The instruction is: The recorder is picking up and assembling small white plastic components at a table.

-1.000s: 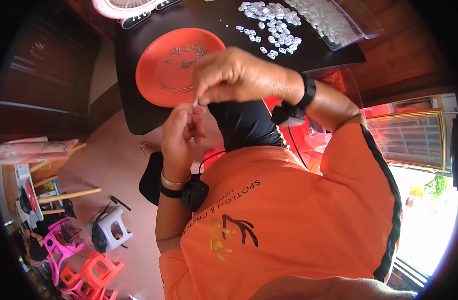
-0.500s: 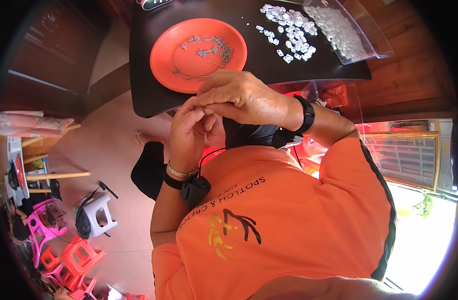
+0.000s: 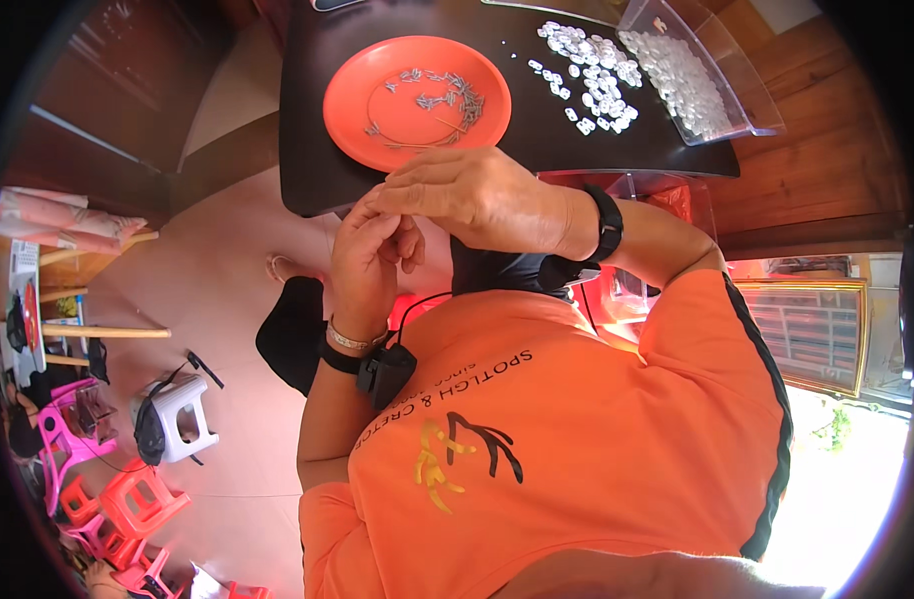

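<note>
Just off the table's near edge, my two hands meet at the fingertips. My left hand (image 3: 370,255) has its thumb and fingers pinched together, with the other fingers curled. Over it, my right hand (image 3: 482,200) reaches in from the right with its fingers closed, covering the left fingertips. Whatever lies between them is too small or hidden to make out. Beyond the hands sits a round orange-red plate (image 3: 347,105). It holds many small grey metal pins (image 3: 465,100), piled mostly at its right side, and a thin stick (image 3: 450,125).
The dark table (image 3: 302,150) also carries scattered small whitish pieces with holes (image 3: 605,95). To their right stands a clear plastic tray (image 3: 751,130) full of similar pieces. On the floor at left are a white stool (image 3: 187,419) and several red and pink stools (image 3: 142,499).
The plate and table appear slightly farther right in the picture, and the stools farther left. My hands stay joined at the fingertips, with the right hand drawn slightly left over the left.
</note>
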The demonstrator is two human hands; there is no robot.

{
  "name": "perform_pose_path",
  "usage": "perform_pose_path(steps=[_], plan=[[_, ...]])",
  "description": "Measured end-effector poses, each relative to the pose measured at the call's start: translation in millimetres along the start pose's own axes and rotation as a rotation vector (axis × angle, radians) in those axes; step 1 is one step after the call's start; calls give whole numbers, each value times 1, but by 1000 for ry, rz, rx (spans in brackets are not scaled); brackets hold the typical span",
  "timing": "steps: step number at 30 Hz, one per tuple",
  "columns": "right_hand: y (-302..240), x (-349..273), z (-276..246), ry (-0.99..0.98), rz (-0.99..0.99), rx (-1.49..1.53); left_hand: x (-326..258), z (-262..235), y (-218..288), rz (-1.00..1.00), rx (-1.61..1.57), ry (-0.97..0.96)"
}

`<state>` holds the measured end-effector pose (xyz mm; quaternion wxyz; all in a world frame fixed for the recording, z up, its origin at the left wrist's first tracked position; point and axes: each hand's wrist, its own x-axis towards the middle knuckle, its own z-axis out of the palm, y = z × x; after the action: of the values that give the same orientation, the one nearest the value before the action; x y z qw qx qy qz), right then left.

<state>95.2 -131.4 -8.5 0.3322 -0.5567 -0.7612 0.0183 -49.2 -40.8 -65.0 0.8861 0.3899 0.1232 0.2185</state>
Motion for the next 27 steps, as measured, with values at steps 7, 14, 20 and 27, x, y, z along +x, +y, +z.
perform_pose_path(steps=[7,14,20,27], plan=[[15,24,-9,-17,-142,-219,-5,-12,7,82,47,66],[97,61,-2,-297,318,61,-10,-17,12,144,52,71],[104,71,7,-398,298,-124,-13,-20,13,166,42,127],[108,62,6,-307,347,-79,-11,-15,17,217,112,126]])
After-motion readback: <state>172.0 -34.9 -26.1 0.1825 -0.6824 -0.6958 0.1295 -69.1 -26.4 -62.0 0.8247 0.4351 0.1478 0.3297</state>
